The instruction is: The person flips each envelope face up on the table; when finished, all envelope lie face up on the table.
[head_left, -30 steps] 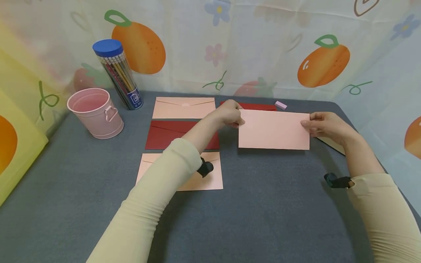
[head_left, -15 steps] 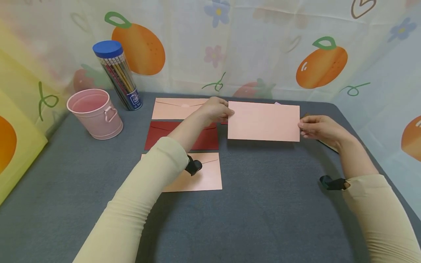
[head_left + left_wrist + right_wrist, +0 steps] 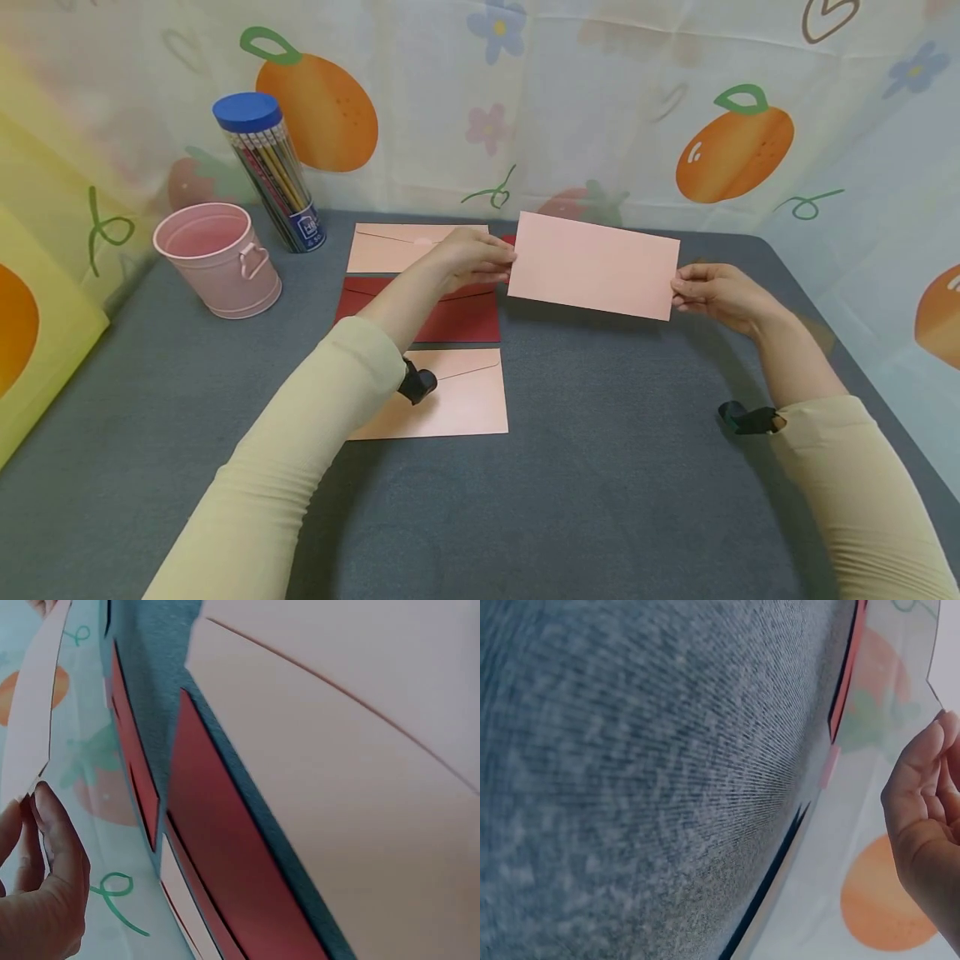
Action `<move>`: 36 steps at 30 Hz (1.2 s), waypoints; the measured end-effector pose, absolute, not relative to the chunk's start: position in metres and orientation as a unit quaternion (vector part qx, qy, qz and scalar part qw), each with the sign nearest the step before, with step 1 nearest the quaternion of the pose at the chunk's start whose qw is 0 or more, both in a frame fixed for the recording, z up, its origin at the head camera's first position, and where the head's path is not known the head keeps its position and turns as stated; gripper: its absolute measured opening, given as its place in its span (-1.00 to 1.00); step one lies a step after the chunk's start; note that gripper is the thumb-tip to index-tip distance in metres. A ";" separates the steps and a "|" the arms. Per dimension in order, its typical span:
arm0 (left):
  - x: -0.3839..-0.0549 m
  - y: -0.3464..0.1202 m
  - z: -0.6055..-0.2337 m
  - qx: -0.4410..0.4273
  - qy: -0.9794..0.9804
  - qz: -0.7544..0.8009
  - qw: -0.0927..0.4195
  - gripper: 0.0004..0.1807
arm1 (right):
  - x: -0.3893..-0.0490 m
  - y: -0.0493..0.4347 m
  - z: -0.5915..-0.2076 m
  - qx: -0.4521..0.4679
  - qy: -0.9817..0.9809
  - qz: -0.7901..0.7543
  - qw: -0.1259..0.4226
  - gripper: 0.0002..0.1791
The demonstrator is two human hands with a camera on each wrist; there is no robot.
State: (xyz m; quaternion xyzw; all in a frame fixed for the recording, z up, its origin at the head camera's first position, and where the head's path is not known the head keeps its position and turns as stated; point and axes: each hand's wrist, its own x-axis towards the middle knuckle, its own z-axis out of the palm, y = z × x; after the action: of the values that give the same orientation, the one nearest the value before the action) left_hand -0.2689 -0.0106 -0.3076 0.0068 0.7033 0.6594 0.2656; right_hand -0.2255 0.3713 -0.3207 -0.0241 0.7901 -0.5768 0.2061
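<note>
Step in hand: flat pale pink paper envelope (image 3: 592, 264) held tilted above the grey felt surface (image 3: 600, 467), left hand (image 3: 468, 258) and right hand (image 3: 712, 292) each pinching one short edge. Next move likely calls for level lowering beside the laid envelopes.

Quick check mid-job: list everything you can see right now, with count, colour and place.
held envelope: 1, pink, lifted above the table, tilted, a hand at each end
pink envelopes: 2 flat, one at the back, one nearest the person, part hidden by the left arm
red envelopes: 1 between the two pink ones; another edge behind the held envelope
bucket: 1, pink, left
pencil tube: 1, clear, blue lid, behind the bucket
table: grey
backdrop: fruit print
left hand: pinches the envelope's left end
right hand: pinches its right end
</note>
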 end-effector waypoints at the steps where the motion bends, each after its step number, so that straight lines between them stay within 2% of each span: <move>1: -0.269 -0.012 -0.309 0.008 0.704 0.657 0.269 -0.69 | -0.226 0.371 -0.321 -0.021 0.793 -0.573 0.206 -0.94; 11: -0.269 -0.022 -0.314 0.044 0.695 0.654 0.295 -0.70 | -0.224 0.371 -0.322 0.004 0.756 -0.618 0.215 -0.92; 17: -0.269 -0.028 -0.311 0.053 0.677 0.675 0.290 -0.64 | -0.223 0.373 -0.322 -0.038 0.685 -0.688 0.235 -0.77; 23: -0.270 -0.032 -0.311 0.070 0.676 0.668 0.305 -0.60 | -0.221 0.374 -0.322 -0.067 0.645 -0.713 0.264 -0.73; 31: -0.268 -0.036 -0.316 0.075 0.687 0.651 0.315 -0.79 | -0.219 0.373 -0.321 -0.041 0.683 -0.671 0.287 -0.72; 36: -0.263 -0.033 -0.318 0.066 0.701 0.643 0.302 -0.78 | -0.221 0.372 -0.323 -0.028 0.705 -0.650 0.283 -0.73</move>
State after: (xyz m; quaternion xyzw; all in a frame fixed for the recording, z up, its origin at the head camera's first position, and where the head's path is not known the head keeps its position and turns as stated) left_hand -0.2635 -0.0330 -0.3178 0.0658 0.7012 0.6427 0.3016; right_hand -0.2205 0.3719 -0.3231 -0.0278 0.7047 -0.6500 0.2831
